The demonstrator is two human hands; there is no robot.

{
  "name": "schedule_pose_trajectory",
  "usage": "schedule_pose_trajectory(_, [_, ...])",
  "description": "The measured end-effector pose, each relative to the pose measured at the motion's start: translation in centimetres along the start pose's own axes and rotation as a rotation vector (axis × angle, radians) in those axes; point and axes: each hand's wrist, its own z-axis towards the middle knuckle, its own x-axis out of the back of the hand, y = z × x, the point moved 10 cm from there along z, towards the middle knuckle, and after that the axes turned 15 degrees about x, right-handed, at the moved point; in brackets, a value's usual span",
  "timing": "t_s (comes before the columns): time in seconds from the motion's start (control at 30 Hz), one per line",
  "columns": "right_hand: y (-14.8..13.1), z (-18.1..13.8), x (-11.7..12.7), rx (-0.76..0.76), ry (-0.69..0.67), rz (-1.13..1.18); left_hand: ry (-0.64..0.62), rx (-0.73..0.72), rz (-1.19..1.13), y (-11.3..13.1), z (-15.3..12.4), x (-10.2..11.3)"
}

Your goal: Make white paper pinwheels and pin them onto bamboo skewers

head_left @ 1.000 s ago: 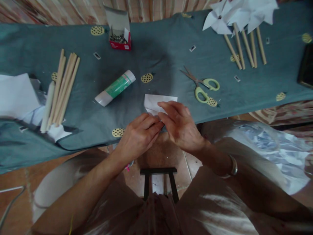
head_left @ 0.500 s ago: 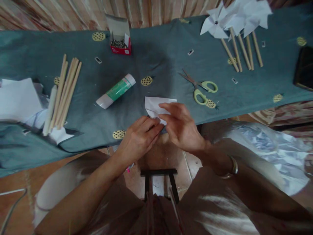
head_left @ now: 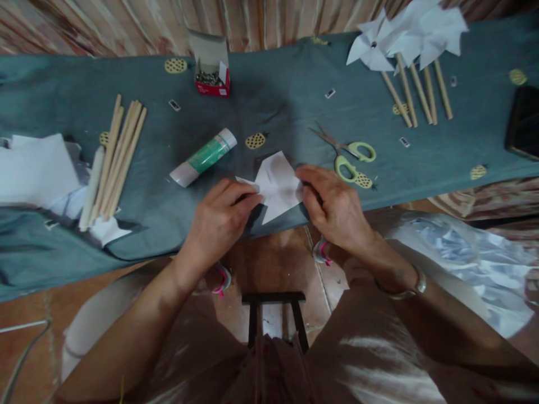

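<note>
A folded white paper piece lies on the teal cloth near the table's front edge, unfolded into a pointed shape. My left hand pinches its left corner with fingers together. My right hand grips its right edge, fingers curled. Both hands hold the paper between them just above the cloth.
A green-and-white glue stick lies left of the paper, green-handled scissors to the right. A red box of pins stands at the back. Wooden sticks and white sheets lie left; finished paper pinwheels back right; a dark object far right.
My hands have moved apart and away from me, and the paper has been opened from a small folded rectangle into a wider pointed shape. The view shifted slightly.
</note>
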Motion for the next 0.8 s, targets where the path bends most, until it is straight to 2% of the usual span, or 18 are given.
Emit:
schedule_pose_trajectory(0.1, [-0.3,0.0,0.2,-0.007,-0.007,0.007,0.007,0.012,-0.006,-0.2,0.2,0.3])
schedule_pose_trajectory(0.23, [-0.6,-0.1,0.1,0.0,-0.019,0.0,0.026,-0.002,-0.013,1.2,0.1,0.3])
schedule_pose_trajectory(0.37, [-0.9,-0.2,-0.1,0.002,-0.031,-0.001,0.006,-0.053,0.052,2.9,-0.2,-0.7])
schedule_pose_trajectory(0.53, [-1.1,-0.2,-0.1,-0.008,-0.037,0.029,-0.043,-0.034,0.111,2.9,0.0,-1.8])
schedule_pose_trajectory(0.8, [0.8,-0.5,0.8,-0.184,0.001,0.171,-0.018,-0.083,0.138,3.4,-0.3,-1.4])
